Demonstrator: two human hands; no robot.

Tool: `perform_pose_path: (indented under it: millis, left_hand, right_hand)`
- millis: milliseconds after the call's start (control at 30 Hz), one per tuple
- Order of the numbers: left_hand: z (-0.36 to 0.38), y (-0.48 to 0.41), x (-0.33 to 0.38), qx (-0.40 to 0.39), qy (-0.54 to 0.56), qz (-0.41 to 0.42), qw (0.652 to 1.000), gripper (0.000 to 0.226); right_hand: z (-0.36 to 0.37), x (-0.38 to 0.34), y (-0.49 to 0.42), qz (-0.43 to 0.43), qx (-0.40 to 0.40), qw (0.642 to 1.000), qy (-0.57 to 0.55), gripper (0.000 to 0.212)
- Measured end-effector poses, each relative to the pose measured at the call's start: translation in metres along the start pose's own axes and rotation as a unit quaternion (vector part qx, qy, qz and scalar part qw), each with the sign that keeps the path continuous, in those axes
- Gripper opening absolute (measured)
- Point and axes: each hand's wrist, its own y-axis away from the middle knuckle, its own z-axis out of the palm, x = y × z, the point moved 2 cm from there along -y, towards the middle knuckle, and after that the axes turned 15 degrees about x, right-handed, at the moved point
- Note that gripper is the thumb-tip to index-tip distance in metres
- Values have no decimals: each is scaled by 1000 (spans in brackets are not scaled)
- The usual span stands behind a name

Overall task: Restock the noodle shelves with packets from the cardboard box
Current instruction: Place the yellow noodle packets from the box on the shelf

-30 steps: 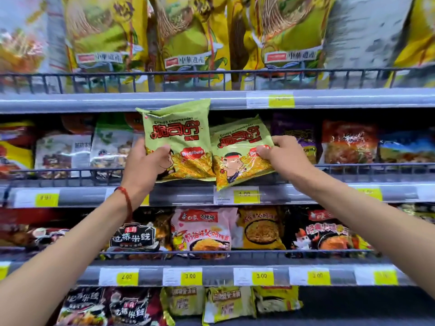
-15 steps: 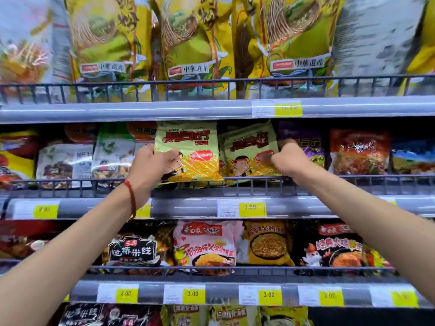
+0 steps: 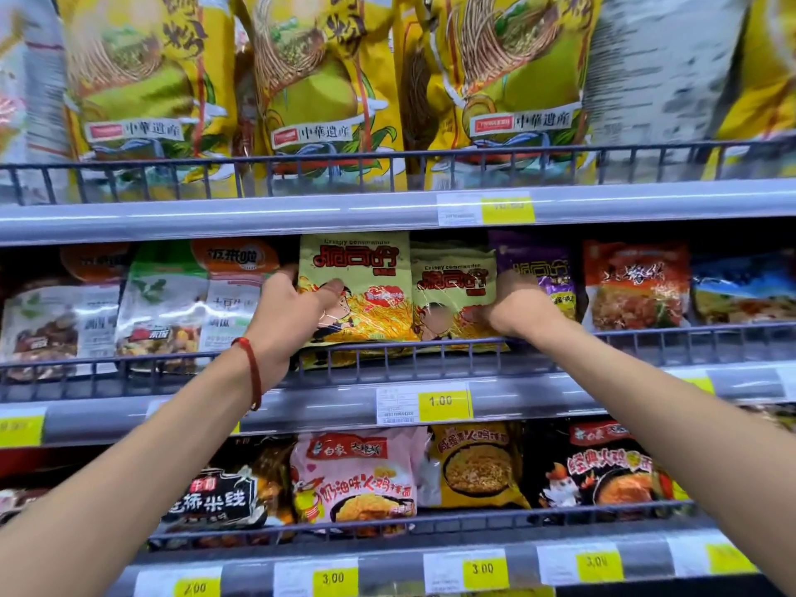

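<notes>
A second ago we had both green packets out in front of the shelving. Now both sit behind the wire rail [image 3: 387, 344] of the middle shelf [image 3: 327, 407], above the 1.00 price tag [image 3: 443, 400]. The left hand [image 3: 284, 314] grips the left packet [image 3: 366, 286], thumb across its front. The right hand [image 3: 514, 312] pinches the right packet [image 3: 452, 290] at its right edge, fingers blurred. The packets touch, roughly upright. We judge this pair nearly placed, only letting go left. Counts: two packets held, two hands, one purple packet [image 3: 536, 273] just right, three big yellow bags [image 3: 138, 79] above. Cardboard box not in view.
</notes>
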Motion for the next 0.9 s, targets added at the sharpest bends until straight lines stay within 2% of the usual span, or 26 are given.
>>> perform_pose_path:
  millis: [267, 333, 433, 567, 667, 800, 900]
  left_hand:
    - [40, 6, 7, -44, 18, -46, 998, 75]
    - [56, 10, 10, -58, 15, -60, 996, 73]
    - [79, 19, 16, -67, 6, -84, 994, 61]
    - [104, 21, 16, -62, 2, -112, 992, 37]
    - [118, 26, 14, -61, -47, -82, 994, 21]
    - [118, 29, 15, -57, -108, -36, 992, 9]
    - [114, 32, 16, -76, -207, 14, 975, 26]
  right_hand:
    - [-10, 5, 4, -8, -45, 999, 3, 62]
    - [-17, 10, 6, -26, -41, 999, 8, 48]
    - [-36, 26, 14, -37, 20, 999, 5, 19]
    - [-60, 44, 37, -106, 127, 985, -48, 20]
    - [-73, 51, 57, -193, 154, 965, -87, 17]
    - [-78, 58, 77, -260, 155, 949, -86, 14]
    - [-74, 60, 83, -276, 151, 945, -92, 12]
